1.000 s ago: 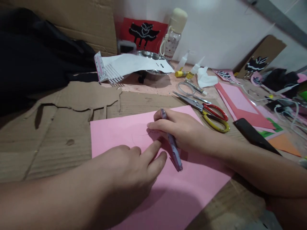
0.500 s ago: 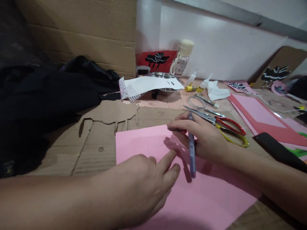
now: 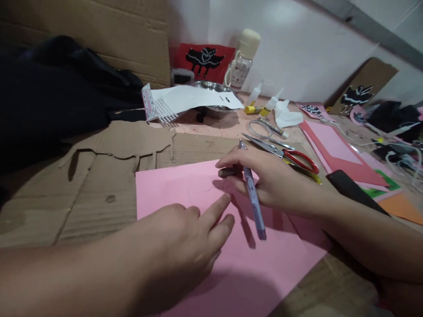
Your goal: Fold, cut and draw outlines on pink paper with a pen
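A pink sheet (image 3: pixel 165 189) with a faint curved line drawn near its top lies on brown cardboard (image 3: pixel 95 207). My left hand (image 3: pixel 185 246) rests on the sheet, fingers spread, holding nothing. Over the sheet's upper right part, my right hand (image 3: pixel 264 176) is closed on a purple pen (image 3: pixel 253 198), which slants between its fingers. A small dark piece (image 3: pixel 226 172) is also pinched at the fingertips; what it is, I cannot make out. Just beyond that hand lie scissors (image 3: pixel 280 152) with red and yellow handles.
Behind are a metal bowl (image 3: pixel 211 86), white paper strip (image 3: pixel 194 97), bottle (image 3: pixel 243 61), glue bottles (image 3: pixel 271 103) and tissue (image 3: pixel 287 115). Dark cloth (image 3: pixel 56 101) lies left. On the right are pink and red papers (image 3: pixel 343 149) and a black strip (image 3: pixel 355 191).
The view has shifted, so most things appear further left and higher. My right hand has turned slightly, with the dark piece now more visible at its fingertips. My left hand stays on the sheet.
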A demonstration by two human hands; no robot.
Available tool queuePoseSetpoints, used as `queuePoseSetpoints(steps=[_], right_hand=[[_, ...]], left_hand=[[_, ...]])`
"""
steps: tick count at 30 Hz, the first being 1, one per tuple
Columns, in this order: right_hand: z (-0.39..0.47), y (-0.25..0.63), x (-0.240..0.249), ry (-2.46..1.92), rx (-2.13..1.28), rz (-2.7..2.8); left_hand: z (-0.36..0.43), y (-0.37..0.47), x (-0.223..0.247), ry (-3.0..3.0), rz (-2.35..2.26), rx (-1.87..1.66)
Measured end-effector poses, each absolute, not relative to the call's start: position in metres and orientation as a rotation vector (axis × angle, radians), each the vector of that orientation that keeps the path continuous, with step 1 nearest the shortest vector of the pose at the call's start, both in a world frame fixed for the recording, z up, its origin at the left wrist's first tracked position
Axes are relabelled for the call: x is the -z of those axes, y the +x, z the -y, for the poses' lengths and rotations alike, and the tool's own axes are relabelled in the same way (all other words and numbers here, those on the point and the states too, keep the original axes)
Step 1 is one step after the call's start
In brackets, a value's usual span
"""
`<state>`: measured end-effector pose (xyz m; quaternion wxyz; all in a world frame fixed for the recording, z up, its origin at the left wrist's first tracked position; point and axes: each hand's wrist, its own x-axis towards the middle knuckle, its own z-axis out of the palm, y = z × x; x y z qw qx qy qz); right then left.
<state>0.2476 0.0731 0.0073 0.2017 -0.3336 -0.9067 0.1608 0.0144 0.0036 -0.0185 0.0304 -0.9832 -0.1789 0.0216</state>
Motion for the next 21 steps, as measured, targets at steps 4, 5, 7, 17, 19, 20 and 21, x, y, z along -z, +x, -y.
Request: queuePoseSetpoints(steps=[4, 5, 7, 17, 19, 20, 21], right_hand=[[-0.0747, 0.2497, -0.0135, -0.924, -0.464, 2.63], [-0.0744, 0.2499, -0.0149, -0.928, -0.491, 2.648], [-0.0731, 0.2501, -0.0158, -0.945, -0.545, 2.674], [-0.073, 0.2495, -0.0141, -0.977, -0.717, 2.732], [-0.0726, 0.2495, -0.0157, -0.974, -0.746, 2.743], [-0.0722, 0.2496, -0.0162, -0.974, -0.748, 2.749], [-0.0716, 0.2497, -0.0165, -0.975, -0.743, 2.756]], left_hand=[[-0.0066, 0.0169, 0.0175, -3.006, 0.466, -0.206], [-0.0073, 0.0176, 0.017, -3.001, 0.479, -0.213], [-0.0081, 0.019, 0.0156, -2.998, 0.505, -0.217], [-0.0077, 0.0181, 0.0172, -2.966, 0.497, -0.129], [-0.0071, 0.017, 0.0175, -2.953, 0.471, -0.148], [-0.0069, 0.0166, 0.0173, -2.957, 0.464, -0.168], [-0.0067, 0.0163, 0.017, -2.963, 0.466, -0.186]])
